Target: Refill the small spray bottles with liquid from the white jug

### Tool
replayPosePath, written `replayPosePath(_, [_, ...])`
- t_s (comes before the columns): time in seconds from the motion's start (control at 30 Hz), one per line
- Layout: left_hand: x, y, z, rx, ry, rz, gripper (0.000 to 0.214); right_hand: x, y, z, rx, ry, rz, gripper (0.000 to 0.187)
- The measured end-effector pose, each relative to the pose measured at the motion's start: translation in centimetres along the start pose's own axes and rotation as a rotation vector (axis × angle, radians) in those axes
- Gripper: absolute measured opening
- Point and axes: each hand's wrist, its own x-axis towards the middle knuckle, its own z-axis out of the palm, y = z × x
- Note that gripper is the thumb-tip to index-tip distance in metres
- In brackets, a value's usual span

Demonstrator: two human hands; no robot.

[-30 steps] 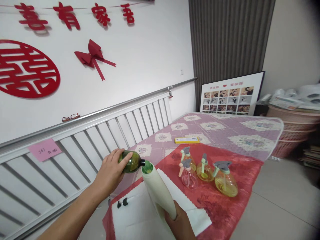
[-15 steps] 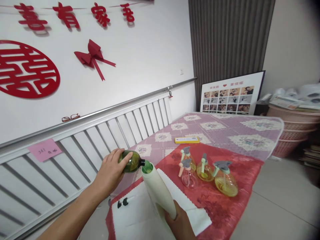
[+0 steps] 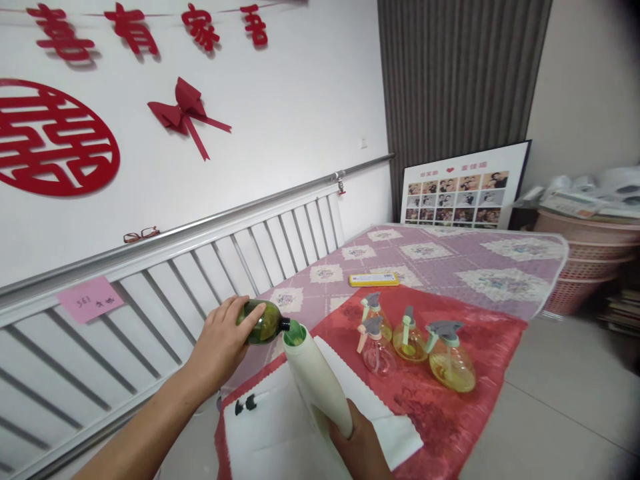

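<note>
My left hand is closed around a dark green bottle, tipped sideways with its black neck at the mouth of a pale green bottle. That pale bottle leans toward the upper left, its green-lined opening facing up. My right hand wraps round its lower part. A black pump top lies on the white cloth beneath. Several round spray bottles stand to the right; one contains yellow liquid, and one at the front looks clear.
Under the white cloth spreads a red cloth over the purple floral tablecloth. A yellow case rests behind the spray bottles. The white radiator runs along the left, with glasses above it. Pink baskets stand at the right.
</note>
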Motion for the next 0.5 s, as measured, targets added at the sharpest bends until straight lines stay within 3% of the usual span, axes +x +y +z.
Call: replayPosePath(0.5, [0.02,-0.14,0.22,-0.029,0.032,-0.003,0.066,0.1,-0.78,-0.28,0.001,-0.005,0.035,0.016])
